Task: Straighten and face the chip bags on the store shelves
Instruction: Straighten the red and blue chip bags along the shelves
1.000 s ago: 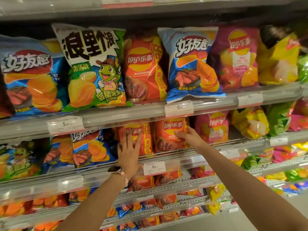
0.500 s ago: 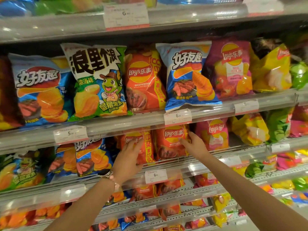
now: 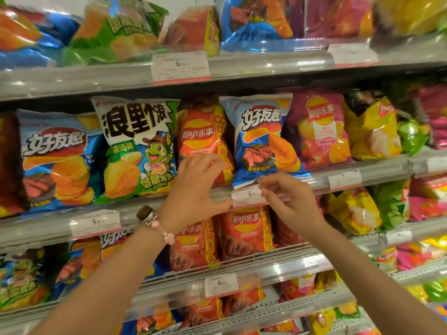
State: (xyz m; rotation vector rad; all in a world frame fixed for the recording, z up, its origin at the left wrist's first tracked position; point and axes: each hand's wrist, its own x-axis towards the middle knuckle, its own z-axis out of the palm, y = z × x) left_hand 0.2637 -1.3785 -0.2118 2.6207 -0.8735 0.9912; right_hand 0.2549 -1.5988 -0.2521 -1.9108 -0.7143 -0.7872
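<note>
In the head view I am seeing both hands reaching up to the clear plastic shelf rail (image 3: 285, 189), where the left hand (image 3: 193, 189) is curling its fingers loosely against the lower edge of the orange Lay's chip bag (image 3: 200, 141) standing just above that rail. The right hand (image 3: 287, 199) is pinching the white paper price tag (image 3: 246, 193) clipped on the rail, directly beneath the tilted blue foil chip bag (image 3: 261, 139), which is leaning just right of the orange one.

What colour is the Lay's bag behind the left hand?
Orange-red, with the yellow-and-red logo; head view.
</note>
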